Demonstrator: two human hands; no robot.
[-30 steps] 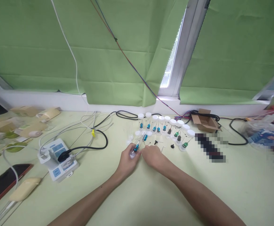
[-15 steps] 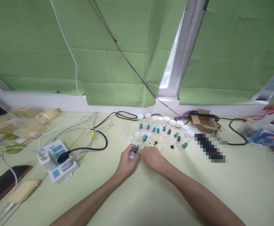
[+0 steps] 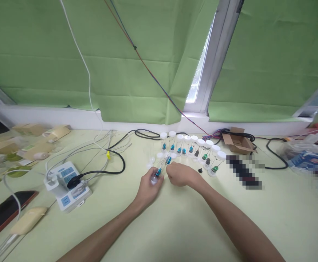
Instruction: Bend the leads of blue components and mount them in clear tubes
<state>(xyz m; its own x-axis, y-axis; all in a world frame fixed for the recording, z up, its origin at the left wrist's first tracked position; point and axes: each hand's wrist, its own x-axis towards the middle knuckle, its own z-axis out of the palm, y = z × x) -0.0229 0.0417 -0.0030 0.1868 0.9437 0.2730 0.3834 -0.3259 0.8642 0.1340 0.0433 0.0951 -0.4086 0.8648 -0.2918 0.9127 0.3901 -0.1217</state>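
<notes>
My left hand is wrapped round a tilted clear plastic tube with a blue-hubbed needle inside. My right hand is closed just to the right of it, low over the table. Its fingertips point down and away, so whatever they hold is hidden. Another blue-hubbed needle lies just beyond the hands. White caps lie near the far end of the held tube. A small black piece rests to the right of my right hand.
A curved row of white-capped clear tubes holding blue, green and dark-hubbed needles stands behind the hands. An open cardboard box is at the back right. A power strip with cables is at left, near a dark phone-like slab.
My right hand has shifted a little right and away from my left hand, and now covers the dark-hubbed needle and thin bent pieces that lay there. My left hand still holds the tube.
</notes>
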